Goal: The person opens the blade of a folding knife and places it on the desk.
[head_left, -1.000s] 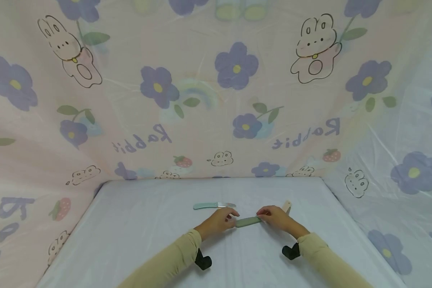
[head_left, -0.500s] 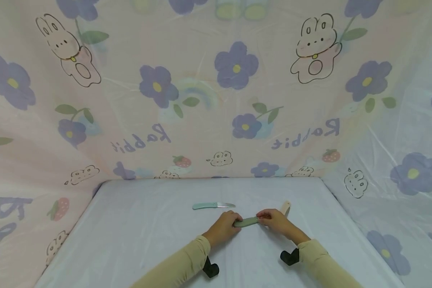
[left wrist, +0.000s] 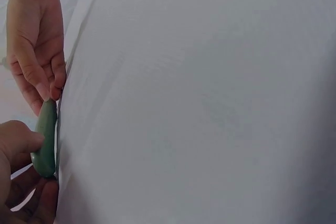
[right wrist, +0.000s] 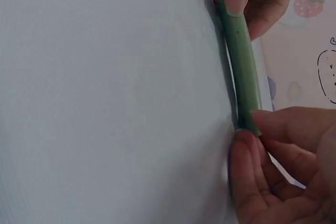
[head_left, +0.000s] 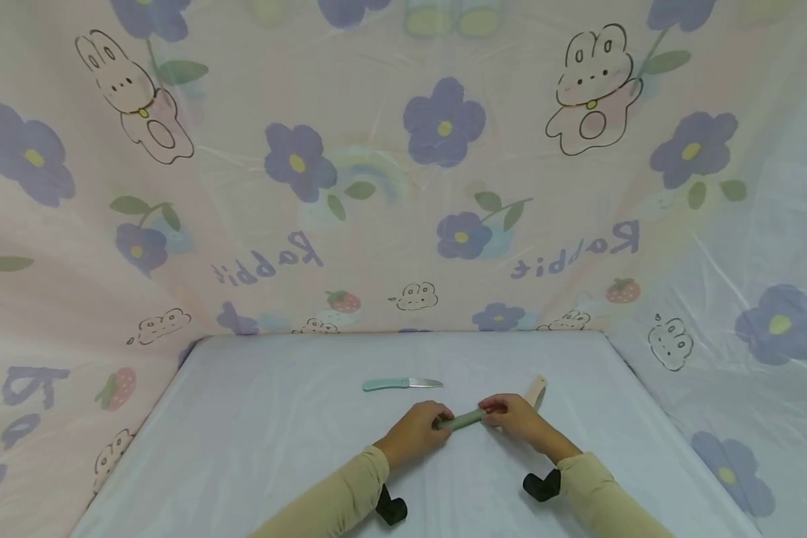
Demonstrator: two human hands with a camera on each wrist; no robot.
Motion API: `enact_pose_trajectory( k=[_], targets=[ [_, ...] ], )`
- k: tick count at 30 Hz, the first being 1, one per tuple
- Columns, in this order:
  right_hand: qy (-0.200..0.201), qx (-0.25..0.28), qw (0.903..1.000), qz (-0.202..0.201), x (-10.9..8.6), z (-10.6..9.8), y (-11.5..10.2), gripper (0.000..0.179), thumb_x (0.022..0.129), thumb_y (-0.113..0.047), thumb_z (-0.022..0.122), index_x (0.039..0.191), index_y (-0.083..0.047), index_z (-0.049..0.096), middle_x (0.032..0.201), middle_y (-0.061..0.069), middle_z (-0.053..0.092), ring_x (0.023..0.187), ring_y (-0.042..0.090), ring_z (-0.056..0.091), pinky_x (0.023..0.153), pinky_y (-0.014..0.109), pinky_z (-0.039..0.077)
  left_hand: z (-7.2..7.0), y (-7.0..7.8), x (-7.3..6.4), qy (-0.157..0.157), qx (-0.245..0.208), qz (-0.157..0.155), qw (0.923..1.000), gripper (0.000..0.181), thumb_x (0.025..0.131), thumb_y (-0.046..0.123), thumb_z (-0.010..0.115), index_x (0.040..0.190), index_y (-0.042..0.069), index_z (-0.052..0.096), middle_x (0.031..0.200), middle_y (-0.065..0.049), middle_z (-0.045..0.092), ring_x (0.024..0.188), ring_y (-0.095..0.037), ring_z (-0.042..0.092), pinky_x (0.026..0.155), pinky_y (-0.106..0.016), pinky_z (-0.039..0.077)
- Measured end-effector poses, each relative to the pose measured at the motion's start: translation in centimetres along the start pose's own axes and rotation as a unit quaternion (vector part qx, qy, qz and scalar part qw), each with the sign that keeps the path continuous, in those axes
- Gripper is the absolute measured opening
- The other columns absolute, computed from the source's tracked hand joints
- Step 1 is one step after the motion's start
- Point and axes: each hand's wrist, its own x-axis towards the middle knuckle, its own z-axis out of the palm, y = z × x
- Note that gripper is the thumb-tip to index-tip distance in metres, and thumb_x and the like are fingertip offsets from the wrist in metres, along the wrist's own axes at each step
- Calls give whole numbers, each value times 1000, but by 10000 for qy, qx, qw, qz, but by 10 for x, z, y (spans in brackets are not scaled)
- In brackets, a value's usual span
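Observation:
A slim, slightly curved green handle (head_left: 464, 420) is held between both hands, low over the white table. My left hand (head_left: 417, 432) pinches its left end, with the thumb on top in the left wrist view. At the other end my right hand (head_left: 516, 418) pinches it between thumb and fingers, as the right wrist view shows (right wrist: 289, 166). No blade shows on this green handle (left wrist: 46, 140); the fingers cover both of its ends. Beyond the hands lies a small knife (head_left: 402, 384) with a teal handle, its blade pointing right.
A flat beige strip (head_left: 536, 391) with a hole at its tip lies behind my right hand, partly hidden by it. The white table (head_left: 276, 418) ends at a patterned curtain (head_left: 370, 246) with rabbits and flowers, which also hangs along both sides.
My left hand has come in from slightly farther back and now grips the green handle's left end. The handle has turned and now looks narrower. My right hand keeps its pinch, slightly nearer me.

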Motion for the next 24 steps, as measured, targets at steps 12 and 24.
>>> enact_pose_trajectory(
  k=[12,24],
  targets=[
    [135,769,9969,44,1,1,-7,35,88,-14,65,116,5,59,109,12,63,92,18,58,75,29,50,-8,-5,-5,29,-812,66,9967,15,90,18,62,104,16,67,87,13,62,77,1,55,69,-19,48],
    [292,2579,9657,88,7,8,-41,45,88,-12,65,125,7,47,109,13,56,104,26,57,89,32,48,-22,10,-13,295,-2469,-45,9686,20,92,16,60,110,7,62,101,-1,62,86,-10,61,71,-24,53]
  ],
)
